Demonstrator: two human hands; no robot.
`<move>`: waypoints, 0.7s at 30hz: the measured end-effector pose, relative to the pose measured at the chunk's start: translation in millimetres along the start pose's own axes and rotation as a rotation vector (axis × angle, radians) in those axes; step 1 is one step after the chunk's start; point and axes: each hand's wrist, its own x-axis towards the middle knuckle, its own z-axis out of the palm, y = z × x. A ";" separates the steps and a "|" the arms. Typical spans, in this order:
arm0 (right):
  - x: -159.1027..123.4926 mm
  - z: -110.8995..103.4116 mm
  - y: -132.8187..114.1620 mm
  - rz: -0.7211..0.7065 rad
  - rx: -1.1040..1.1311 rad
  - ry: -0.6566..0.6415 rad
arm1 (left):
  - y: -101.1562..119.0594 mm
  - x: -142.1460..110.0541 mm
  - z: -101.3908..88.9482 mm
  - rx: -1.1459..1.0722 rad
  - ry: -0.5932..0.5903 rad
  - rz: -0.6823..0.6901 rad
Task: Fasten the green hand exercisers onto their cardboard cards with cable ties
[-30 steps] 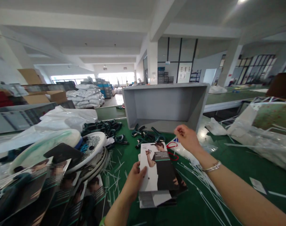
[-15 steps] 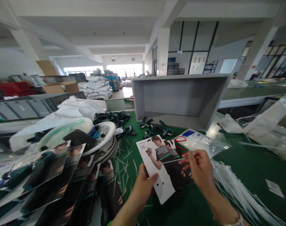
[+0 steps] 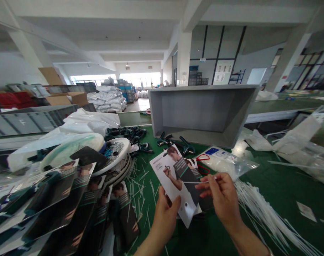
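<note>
While the left hand [image 3: 166,222] grips a printed card [image 3: 175,181], the right hand [image 3: 223,199] pinches a white plastic tie [image 3: 198,182]

The left hand's thumb and fingers close on the card's lower part, holding it tilted up above the green workbench [image 3: 268,188]. The right hand makes a narrow pinch, thumb against forefinger, with the tie's thin length running across the card's face. Darker cards [image 3: 206,202] lie just beneath. A bundle of white ties [image 3: 263,209] spreads to the right, loose ties [image 3: 140,188] scatter to the left, and packaged cards [image 3: 44,202] are heaped beyond them. Farther on, dark green clamps [image 3: 178,144] lie near a clear bag [image 3: 226,163] with a red loop [image 3: 203,157]. A grey plastic crate [image 3: 202,113] stands on its side behind them, and white sacks [image 3: 105,99] are piled in the distance.
</note>
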 end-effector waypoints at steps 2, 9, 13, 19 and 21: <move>-6.5 7.8 7.5 0.083 0.066 -0.045 | -0.4 -3.0 4.9 -0.090 -0.008 -0.073; -20.8 14.3 30.0 0.120 0.017 -0.211 | 0.2 0.3 6.5 -0.165 0.060 -0.140; -22.6 9.2 26.9 0.067 -0.047 -0.270 | -1.0 3.6 4.9 -0.173 0.053 -0.165; -21.6 7.0 20.8 -0.030 -0.060 -0.195 | -4.4 6.6 5.7 -0.201 -0.003 -0.209; -21.6 8.4 22.2 -0.054 -0.064 -0.193 | -6.0 6.6 5.5 -0.181 -0.002 -0.196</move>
